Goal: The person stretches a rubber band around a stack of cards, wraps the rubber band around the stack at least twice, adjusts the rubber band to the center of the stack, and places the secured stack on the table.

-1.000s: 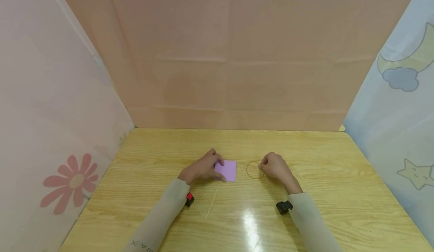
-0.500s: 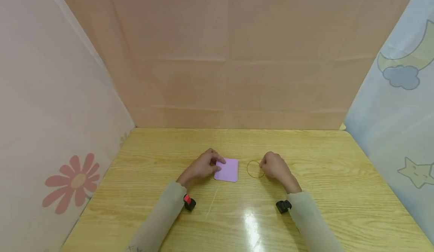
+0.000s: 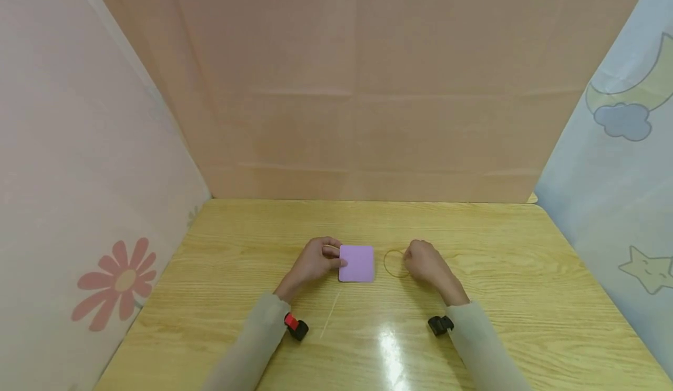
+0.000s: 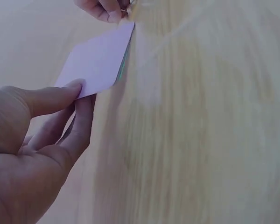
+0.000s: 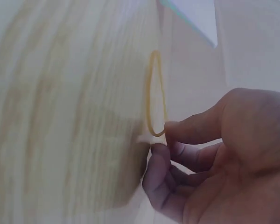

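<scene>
My left hand [image 3: 314, 260] pinches a thin purple square card [image 3: 358, 263] at its left edge. In the left wrist view the thumb [image 4: 60, 97] lies on top of the card and fingers support it from below; a green layer shows along its side edge. To its right, my right hand [image 3: 427, 260] holds a yellow rubber band [image 3: 384, 261] between thumb and fingertips. The right wrist view has this rubber band [image 5: 148, 98] as a slack loop pointing away from the fingers, close over the table. A small gap separates card and band.
Both hands work over a light wooden table [image 3: 252, 221]. A thin pale line [image 3: 330, 315] runs on the tabletop below the left hand. Behind stands a plain brown-pink backdrop [image 3: 357, 116], with patterned sheets [image 3: 121, 175] at the sides. Each wrist carries a small black device [image 3: 440, 324].
The left thumb has shifted from the card's near edge to its left edge. The card has moved slightly right, closer to the rubber band. The right hand stays almost in place.
</scene>
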The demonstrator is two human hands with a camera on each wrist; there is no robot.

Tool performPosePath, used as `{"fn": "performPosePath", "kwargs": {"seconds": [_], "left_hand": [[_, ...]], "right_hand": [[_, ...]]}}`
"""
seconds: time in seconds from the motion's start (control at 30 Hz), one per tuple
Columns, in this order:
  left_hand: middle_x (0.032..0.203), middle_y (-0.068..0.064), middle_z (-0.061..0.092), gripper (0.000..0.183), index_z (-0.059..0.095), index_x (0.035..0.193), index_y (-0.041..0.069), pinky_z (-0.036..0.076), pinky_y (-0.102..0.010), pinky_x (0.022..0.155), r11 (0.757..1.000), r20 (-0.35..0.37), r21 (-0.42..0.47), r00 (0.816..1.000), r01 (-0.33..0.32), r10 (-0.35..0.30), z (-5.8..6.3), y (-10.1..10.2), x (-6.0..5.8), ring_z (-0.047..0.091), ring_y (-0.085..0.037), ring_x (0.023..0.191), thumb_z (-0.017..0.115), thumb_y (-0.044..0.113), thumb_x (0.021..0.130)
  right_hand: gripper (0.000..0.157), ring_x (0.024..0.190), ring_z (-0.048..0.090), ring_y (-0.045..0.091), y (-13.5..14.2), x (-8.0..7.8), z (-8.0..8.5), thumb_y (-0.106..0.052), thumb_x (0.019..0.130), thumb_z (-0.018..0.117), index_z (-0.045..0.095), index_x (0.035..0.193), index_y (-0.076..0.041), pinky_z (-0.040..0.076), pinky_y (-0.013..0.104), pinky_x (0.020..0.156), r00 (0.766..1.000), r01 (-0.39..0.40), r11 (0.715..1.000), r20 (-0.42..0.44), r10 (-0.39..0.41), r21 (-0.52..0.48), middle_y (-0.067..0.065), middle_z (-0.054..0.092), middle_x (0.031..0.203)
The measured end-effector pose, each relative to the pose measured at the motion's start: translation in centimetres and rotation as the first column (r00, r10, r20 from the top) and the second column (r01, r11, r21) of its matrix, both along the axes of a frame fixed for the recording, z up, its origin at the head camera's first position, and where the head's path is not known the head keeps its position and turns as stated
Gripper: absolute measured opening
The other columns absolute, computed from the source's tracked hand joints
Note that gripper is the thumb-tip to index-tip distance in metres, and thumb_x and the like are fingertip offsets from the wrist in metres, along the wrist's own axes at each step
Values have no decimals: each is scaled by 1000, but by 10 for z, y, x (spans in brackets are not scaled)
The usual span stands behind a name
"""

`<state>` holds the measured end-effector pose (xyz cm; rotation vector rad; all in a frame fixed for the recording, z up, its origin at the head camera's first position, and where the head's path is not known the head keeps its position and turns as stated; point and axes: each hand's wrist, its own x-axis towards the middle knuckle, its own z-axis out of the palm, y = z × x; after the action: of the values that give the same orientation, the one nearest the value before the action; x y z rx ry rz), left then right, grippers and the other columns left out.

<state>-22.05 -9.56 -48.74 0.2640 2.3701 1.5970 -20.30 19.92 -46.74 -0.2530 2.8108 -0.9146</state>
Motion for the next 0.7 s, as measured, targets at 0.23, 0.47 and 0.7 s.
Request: {"fn": "performPosePath", "kwargs": {"seconds": [0.23, 0.47, 0.7], "left_hand": [[101, -11, 82, 29, 76, 115, 1, 60, -28, 86, 998, 24, 51, 999, -26, 25, 3, 0, 7, 76, -16, 98, 84, 9, 89], [104, -20, 80, 27, 73, 115, -7, 67, -33, 79, 981, 89, 187, 996, -43, 27, 5, 1, 11, 79, -22, 93, 80, -1, 90], [102, -20, 81, 20, 73, 109, -6, 68, -36, 76, 962, 140, 263, 989, -77, 41, 9, 0, 14, 79, -18, 86, 79, -5, 90]], "right_hand": [[15, 71, 52, 19, 0, 2, 4, -5, 107, 48, 60, 108, 4, 48, 32, 68, 1000, 31, 995, 2, -31, -90, 16, 65, 94], [24, 92, 68, 26, 1, 0, 7, -5, 100, 62, 69, 118, 10, 60, 44, 81, 999, 48, 997, -6, -48, -63, 21, 74, 110], [16, 87, 69, 22, 3, 0, 15, -13, 100, 68, 80, 104, -3, 58, 39, 74, 996, 74, 995, -44, -77, -67, 12, 77, 101]]}}
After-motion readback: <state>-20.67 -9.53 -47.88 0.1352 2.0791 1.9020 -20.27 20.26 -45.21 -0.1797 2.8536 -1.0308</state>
